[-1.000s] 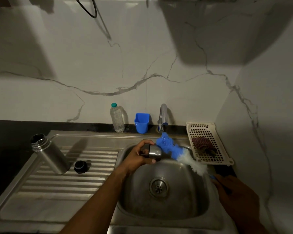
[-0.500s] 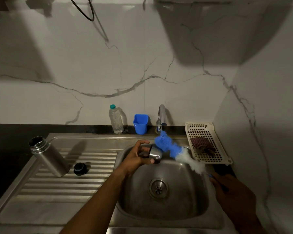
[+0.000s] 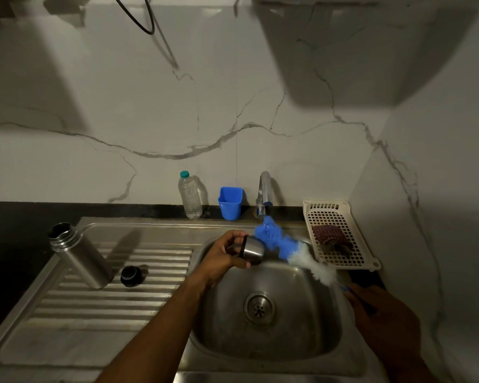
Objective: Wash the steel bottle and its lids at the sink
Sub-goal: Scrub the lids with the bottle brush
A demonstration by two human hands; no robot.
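One steel lid (image 3: pixel 252 251) meets brush (image 3: pixel 274 240) near sink's (image 3: pixel 161 226) rim.

Only hands and forearms of the person in view. Left hand (image 3: pixel 223 257): bare, knuckles and back lit. Left forearm (image 3: pixel 163 322): bare all the way to the lower edge of view, long, slim, light catching its upper side. Right hand (image 3: pixel 385 319): bare, mostly in shadow, detail hard to read. Right wrist (image 3: pixel 404 360): bare too, dim, cut off by the lower edge.
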